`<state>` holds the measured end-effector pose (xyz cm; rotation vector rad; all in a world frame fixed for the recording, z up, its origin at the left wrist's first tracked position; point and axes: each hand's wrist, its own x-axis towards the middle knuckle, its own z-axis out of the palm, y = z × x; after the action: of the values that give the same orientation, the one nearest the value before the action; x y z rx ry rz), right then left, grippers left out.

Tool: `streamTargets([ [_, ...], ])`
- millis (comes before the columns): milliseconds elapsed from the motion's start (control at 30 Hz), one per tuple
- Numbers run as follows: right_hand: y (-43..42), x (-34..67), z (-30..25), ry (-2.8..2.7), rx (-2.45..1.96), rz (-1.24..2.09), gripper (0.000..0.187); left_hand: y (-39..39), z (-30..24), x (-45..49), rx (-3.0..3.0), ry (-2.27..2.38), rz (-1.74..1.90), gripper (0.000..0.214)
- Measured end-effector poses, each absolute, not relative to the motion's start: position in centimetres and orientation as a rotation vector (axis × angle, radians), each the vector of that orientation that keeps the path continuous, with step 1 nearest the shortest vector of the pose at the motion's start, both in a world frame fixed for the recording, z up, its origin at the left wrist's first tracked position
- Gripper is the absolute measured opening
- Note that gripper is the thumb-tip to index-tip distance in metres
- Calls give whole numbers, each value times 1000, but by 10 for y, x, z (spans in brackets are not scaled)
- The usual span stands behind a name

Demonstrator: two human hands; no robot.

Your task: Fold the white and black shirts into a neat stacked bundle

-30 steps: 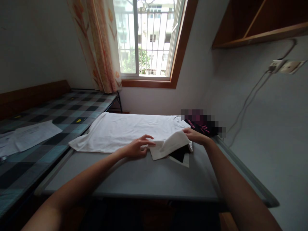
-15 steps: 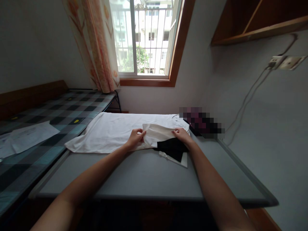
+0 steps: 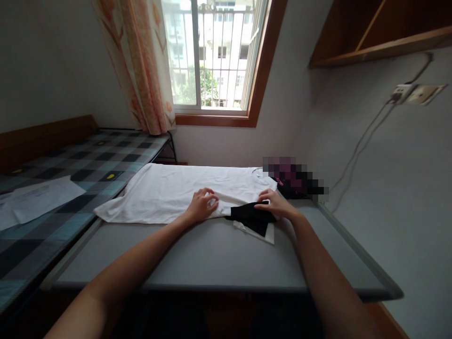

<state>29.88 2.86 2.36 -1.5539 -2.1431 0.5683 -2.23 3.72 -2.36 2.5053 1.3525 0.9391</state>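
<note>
A white T-shirt [image 3: 169, 188] lies spread flat across the grey table, its neckline towards the right. Along its near side, a sleeve with a black section [image 3: 249, 217] is folded over, and a white edge sticks out below it. My left hand [image 3: 202, 206] rests on the shirt left of the black section, fingers bent and apart from the thumb. Over the right end of the sleeve is my right hand [image 3: 277, 203], its fingers spread and touching the cloth. Neither hand visibly pinches any fabric.
A blurred dark and purple item [image 3: 293, 181] sits at the table's [image 3: 183, 263] back right corner. To the left is a bed with a checked mattress [image 3: 70, 160] and papers [image 3: 45, 200] on it. Cables [image 3: 360, 146] hang down the right wall.
The white cloth edge that both hands held raised now lies down on the shirt. Both hands have lowered and loosened their fingers.
</note>
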Motion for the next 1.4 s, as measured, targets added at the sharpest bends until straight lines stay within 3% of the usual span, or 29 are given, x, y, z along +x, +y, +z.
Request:
streamTargets([
  [100,7,304,37,-2218,-1484,603,31,40,-26,-20,2427,1488,921,22],
  [267,-7,315,52,-2207,-1418,1086,57,44,-24,-16,2224,1808,956,48],
  [333,4,316,47,-2059,-1546,1027,56,44,-24,-16,2202,1806,944,48],
  [433,28,308,32,-1870,-1737,845,42,45,-24,-17,2279,1625,913,46],
  [600,54,283,17,-1930,-1805,697,59,42,-22,-20,2406,1304,901,34],
  [700,64,269,20,-2020,-1738,564,46,40,-21,-20,2414,1226,937,44],
  [800,75,257,24,-1947,-1659,256,31,41,-22,-20,2405,1316,970,54],
  [900,84,251,23,-1867,-1668,99,31,43,-25,-19,2355,1563,886,56],
  [1167,69,262,4,-1952,-2017,171,42,43,-24,-17,2379,1667,711,50],
  [1400,51,274,1,-1749,-2258,223,39,44,-26,-17,2419,1683,730,48],
])
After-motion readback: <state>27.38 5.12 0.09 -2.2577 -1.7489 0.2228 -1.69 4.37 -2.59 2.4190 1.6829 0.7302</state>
